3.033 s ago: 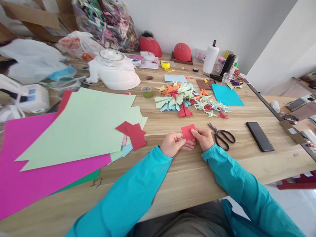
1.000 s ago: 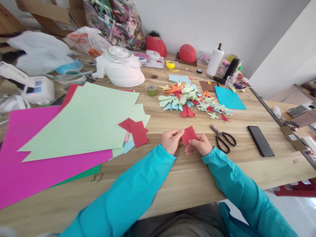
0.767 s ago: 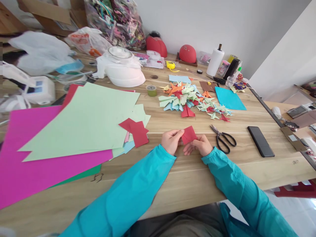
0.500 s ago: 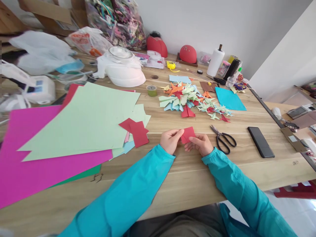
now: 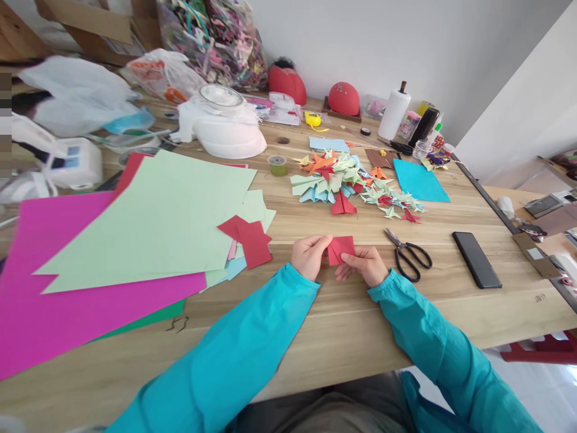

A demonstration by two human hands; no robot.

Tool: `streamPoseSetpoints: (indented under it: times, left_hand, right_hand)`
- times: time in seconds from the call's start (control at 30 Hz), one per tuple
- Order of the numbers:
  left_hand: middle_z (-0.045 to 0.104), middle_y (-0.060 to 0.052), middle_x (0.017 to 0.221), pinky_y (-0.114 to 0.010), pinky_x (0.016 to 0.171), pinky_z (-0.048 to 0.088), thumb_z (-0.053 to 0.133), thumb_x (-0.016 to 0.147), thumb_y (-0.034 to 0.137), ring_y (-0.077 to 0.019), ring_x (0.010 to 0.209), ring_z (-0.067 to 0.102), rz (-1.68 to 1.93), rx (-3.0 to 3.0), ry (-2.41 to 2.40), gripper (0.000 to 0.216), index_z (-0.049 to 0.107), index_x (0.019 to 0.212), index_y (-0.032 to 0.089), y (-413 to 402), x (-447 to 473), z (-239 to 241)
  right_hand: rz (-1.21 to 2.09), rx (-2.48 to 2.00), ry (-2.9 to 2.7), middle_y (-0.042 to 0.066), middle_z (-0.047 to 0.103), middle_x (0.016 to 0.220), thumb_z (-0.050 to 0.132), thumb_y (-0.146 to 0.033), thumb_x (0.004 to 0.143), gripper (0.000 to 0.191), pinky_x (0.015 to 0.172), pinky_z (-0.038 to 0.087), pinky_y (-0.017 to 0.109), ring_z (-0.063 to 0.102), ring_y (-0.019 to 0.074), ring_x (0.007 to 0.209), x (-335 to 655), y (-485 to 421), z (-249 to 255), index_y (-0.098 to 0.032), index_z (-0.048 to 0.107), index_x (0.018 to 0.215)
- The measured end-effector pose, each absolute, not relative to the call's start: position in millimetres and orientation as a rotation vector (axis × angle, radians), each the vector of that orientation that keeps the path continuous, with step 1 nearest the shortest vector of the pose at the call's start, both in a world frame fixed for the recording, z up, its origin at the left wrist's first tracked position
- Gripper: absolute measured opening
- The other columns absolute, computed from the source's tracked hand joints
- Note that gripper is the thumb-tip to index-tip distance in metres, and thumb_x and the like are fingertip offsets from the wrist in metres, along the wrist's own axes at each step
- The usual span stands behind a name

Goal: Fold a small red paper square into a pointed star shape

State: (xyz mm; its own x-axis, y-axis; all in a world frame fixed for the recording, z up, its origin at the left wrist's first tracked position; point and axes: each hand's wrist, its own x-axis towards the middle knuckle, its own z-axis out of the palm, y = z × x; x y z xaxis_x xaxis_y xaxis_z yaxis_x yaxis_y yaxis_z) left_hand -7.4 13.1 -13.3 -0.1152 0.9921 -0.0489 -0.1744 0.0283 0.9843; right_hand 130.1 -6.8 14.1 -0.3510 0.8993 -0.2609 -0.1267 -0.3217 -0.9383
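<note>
Small square red paper [image 5: 341, 246] up now, over pale wooden tabletop [image 5: 347, 325]: my left hand [image 5: 307, 257] pinching left edge, my right hand [image 5: 368, 264] gripping lower right, black-handled metal scissors [image 5: 402, 245] just beside.

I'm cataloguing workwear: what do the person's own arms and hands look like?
The left sleeve and right sleeve are long, loose, plain turquoise and creased, with gathered cuffs. The left hand and right hand are bare: no gloves or rings show.
</note>
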Motion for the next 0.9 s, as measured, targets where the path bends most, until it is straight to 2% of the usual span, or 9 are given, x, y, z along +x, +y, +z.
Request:
streamPoseSetpoints:
  times: [0.13, 0.3, 0.47, 0.57, 0.77, 0.9]
  left_hand:
    - [0.059, -0.001, 0.053, -0.024, 0.051, 0.043, 0.057, 0.066, 0.048, -0.0145, 0.055, 0.055, 1.339, 0.963, 1.108, 0.037, 0.062, 0.059, 0.013, 11, -4, -8]
    - [0.065, -0.001, 0.065, -0.023, 0.059, 0.045, 0.07, 0.057, 0.037, -0.0131, 0.061, 0.057, 1.354, 1.045, 1.129, 0.026, 0.066, 0.068, 0.013, 9, -2, -3]
    - [0.067, -0.003, 0.069, -0.025, 0.063, 0.047, 0.068, 0.061, 0.036, -0.0142, 0.064, 0.058, 1.314, 1.091, 1.069, 0.028, 0.067, 0.075, 0.013, 11, -3, -5]
    - [0.068, -0.003, 0.071, -0.025, 0.066, 0.048, 0.066, 0.062, 0.036, -0.0149, 0.067, 0.06, 1.282, 1.127, 1.046, 0.027, 0.068, 0.077, 0.013, 11, -4, -5]
    - [0.069, -0.004, 0.077, -0.026, 0.071, 0.048, 0.065, 0.064, 0.037, -0.0165, 0.073, 0.061, 1.303, 1.112, 1.051, 0.028, 0.069, 0.081, 0.015, 12, -5, -5]
    - [0.069, -0.005, 0.078, -0.026, 0.064, 0.049, 0.065, 0.063, 0.039, -0.0175, 0.072, 0.062, 1.331, 1.093, 1.111, 0.031, 0.069, 0.081, 0.014, 12, -6, -2]
  right_hand:
    - [1.712, -1.109, -1.136, 0.004, 0.063, 0.05, 0.066, -0.044, 0.059, 0.034, 0.043, 0.046, 0.024, 0.058, 0.0134, 0.042, 129, -7, 13, -0.011, 0.059, 0.064]
    - [1.666, -1.047, -1.123, 0.004, 0.064, 0.052, 0.065, -0.045, 0.062, 0.035, 0.043, 0.046, 0.022, 0.059, 0.013, 0.044, 131, -4, 7, -0.011, 0.06, 0.069]
    - [1.79, -0.983, -1.016, 0.009, 0.065, 0.055, 0.043, -0.061, 0.071, 0.055, 0.045, 0.047, 0.025, 0.06, 0.0156, 0.047, 134, 1, 2, -0.009, 0.06, 0.072]
    - [1.843, -0.984, -0.972, 0.01, 0.065, 0.055, 0.036, -0.064, 0.073, 0.06, 0.046, 0.048, 0.026, 0.061, 0.0163, 0.048, 135, 3, 0, -0.009, 0.06, 0.074]
    - [1.832, -0.981, -0.99, 0.01, 0.065, 0.057, 0.044, -0.061, 0.071, 0.055, 0.046, 0.048, 0.026, 0.062, 0.0165, 0.049, 136, 3, 2, -0.009, 0.061, 0.075]
    - [1.797, -1.006, -1.008, 0.01, 0.066, 0.06, 0.053, -0.055, 0.069, 0.047, 0.047, 0.049, 0.025, 0.063, 0.017, 0.052, 136, 1, 6, -0.009, 0.061, 0.077]
